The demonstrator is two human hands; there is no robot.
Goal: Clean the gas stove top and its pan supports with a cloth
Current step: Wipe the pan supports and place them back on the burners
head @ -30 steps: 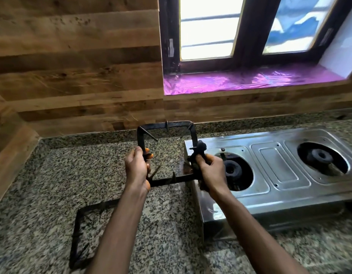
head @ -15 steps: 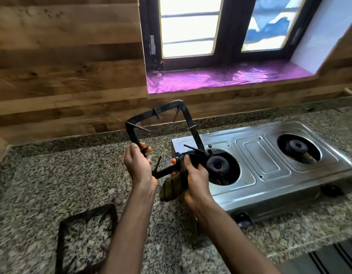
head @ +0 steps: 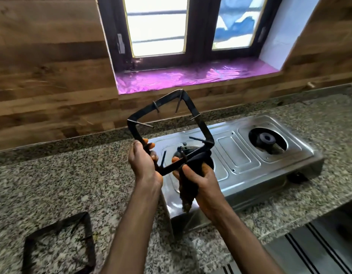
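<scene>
A black pan support (head: 169, 131) is held tilted in the air above the left burner of the steel stove (head: 240, 155), apparently so every bar can be reached. The left hand (head: 144, 163) curls its fingers round the frame's near-left corner to steady it; the right hand (head: 199, 178) pinches a dark cloth (head: 191, 175) around the near bar, just right of those fingers. A second pan support (head: 58, 248) lies on the granite counter (head: 52, 184), well left of both hands, likely set aside.
</scene>
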